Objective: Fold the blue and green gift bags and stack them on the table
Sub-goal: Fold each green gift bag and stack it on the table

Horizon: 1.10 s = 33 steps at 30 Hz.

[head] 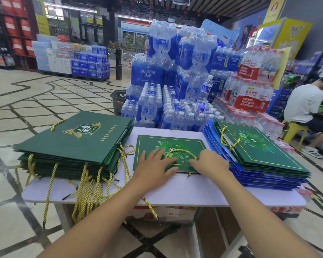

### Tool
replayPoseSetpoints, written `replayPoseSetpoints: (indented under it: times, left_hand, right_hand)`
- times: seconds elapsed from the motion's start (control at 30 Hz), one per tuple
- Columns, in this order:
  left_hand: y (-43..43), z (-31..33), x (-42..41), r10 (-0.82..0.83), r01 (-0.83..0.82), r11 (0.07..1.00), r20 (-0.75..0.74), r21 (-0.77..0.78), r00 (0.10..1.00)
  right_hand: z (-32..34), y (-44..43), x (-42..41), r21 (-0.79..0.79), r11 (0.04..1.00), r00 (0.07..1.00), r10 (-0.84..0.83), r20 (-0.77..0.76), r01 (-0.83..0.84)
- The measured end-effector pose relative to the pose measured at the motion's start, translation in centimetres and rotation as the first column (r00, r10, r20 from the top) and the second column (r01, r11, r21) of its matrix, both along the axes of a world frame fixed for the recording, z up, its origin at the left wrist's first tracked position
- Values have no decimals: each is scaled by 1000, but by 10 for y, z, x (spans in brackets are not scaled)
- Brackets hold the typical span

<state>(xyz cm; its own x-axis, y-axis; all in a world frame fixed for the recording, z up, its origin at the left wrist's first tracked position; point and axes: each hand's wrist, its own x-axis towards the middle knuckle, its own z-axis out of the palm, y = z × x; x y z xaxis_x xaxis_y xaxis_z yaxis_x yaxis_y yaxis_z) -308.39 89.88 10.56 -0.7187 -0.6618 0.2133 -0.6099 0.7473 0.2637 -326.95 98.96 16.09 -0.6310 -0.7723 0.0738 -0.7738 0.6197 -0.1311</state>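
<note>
Both hands down on one flat green bag (149,144) in the middle of the white table (175,190). Far left, a tall pile of green bags (75,140). Next, left hand (153,164) pressing flat, fingers straight and spread apart. Then right hand (212,162), fingers at the gold rope handle (181,152); cannot tell if pinching it. Far right, a pile of blue bags (265,180) with a green one on top.
</note>
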Motion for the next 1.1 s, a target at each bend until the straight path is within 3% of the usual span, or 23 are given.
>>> replayPoseSetpoints:
  times: [0.07,0.2,0.3,0.33,0.37,0.43,0.47,0.5,0.57,0.63,0.7,0.73,0.8,0.83,1.1]
  left_hand:
    - [0,1,0,-3,2,1000,46,15,999]
    - [-1,3,0,-12,10,999,83,33,997]
    - [-1,4,1,-15,11,999,92,42,996]
    - [0,4,1,-16,11,999,98,42,995]
    - [0,4,1,-17,13,999,104,39,994]
    - [0,5,0,-21,17,999,115,34,993]
    - [0,5,0,-21,18,999,118,33,993]
    - [-1,4,0,-22,18,999,120,32,993]
    - [-2,4,-1,-25,21,999,127,32,992]
    - [-2,3,-1,-30,26,999,136,33,990]
    - [-3,2,-2,-33,29,999,140,34,990]
    - [-3,2,-2,-35,31,999,137,34,990]
    - [-3,1,-2,-38,34,999,130,31,991]
    - [-3,1,-3,-38,35,999,130,27,991]
    - [-6,-1,-4,-31,27,999,153,29,988]
  right_hand:
    - [-6,-9,-4,-8,999,998,33,60,-33]
    - [3,-22,-11,-306,951,965,127,228,-52]
    - [18,-33,-16,-413,911,953,135,272,-11]
    - [22,-37,-17,-427,904,911,148,384,33]
    - [26,-42,-16,-427,899,813,177,554,95]
    - [34,-50,-11,-366,912,506,231,831,185]
    - [38,-55,-8,-340,923,414,243,877,178]
    - [40,-62,-6,-329,931,399,246,883,156]
    - [43,-79,-1,-358,925,490,256,834,127]
    - [43,-98,0,-397,917,691,261,674,41]
    - [34,-115,-2,-310,938,902,261,343,-154]
    - [28,-121,-3,-224,951,958,249,143,-214]
    - [13,-131,-6,-105,961,960,238,-147,-254]
    - [7,-135,-8,-77,962,947,242,-211,-263]
    - [-21,-157,-10,-30,961,914,251,-318,-274]
